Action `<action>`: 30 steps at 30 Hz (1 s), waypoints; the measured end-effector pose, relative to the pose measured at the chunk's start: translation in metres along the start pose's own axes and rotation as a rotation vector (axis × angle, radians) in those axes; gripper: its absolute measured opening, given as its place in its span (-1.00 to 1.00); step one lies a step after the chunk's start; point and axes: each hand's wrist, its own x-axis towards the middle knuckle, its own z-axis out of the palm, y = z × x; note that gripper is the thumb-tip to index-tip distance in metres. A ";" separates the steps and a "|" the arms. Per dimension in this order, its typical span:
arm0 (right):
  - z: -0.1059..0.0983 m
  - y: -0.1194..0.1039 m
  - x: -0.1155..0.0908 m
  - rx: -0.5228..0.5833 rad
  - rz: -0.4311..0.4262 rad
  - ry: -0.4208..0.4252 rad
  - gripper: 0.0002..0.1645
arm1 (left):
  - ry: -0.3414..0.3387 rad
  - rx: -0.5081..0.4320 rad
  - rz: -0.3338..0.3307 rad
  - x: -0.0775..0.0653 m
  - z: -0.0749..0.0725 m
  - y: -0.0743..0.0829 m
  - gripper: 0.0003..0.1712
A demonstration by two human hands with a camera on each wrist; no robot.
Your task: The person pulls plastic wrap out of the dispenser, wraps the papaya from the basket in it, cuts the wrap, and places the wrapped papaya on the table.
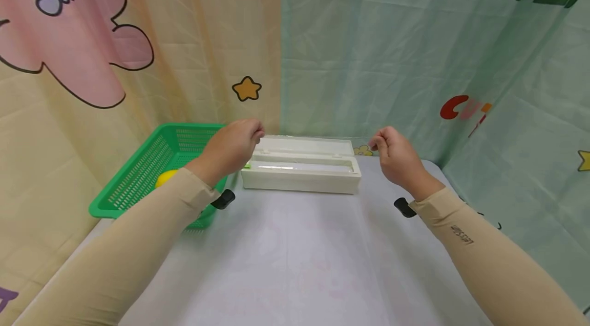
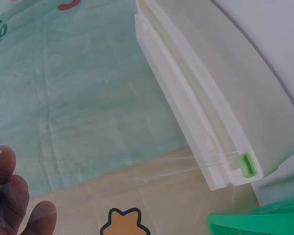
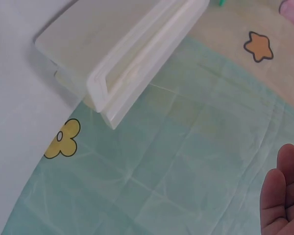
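Note:
A long white cling film dispenser (image 1: 299,181) lies on the table with its lid raised at the back. Clear cling film (image 2: 186,164) stretches up from its slot toward the hands, and a faint film edge runs between them in the head view. My left hand (image 1: 235,144) pinches one side of the film above the dispenser's left end. Off its right end, my right hand (image 1: 398,157) pinches the other side with curled fingers. A small green slider (image 2: 246,165) sits at the dispenser's left end. Much of the film is nearly invisible.
A green plastic basket (image 1: 124,182) stands at the left, partly behind the left forearm, with a yellow object (image 1: 165,177) inside. The table has a white cover (image 1: 295,254). Printed curtains (image 1: 332,60) hang close behind and at both sides.

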 end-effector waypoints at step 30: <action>-0.020 -0.013 -0.018 -0.016 -0.105 0.090 -0.65 | 0.073 0.057 0.135 -0.019 -0.021 0.014 -0.81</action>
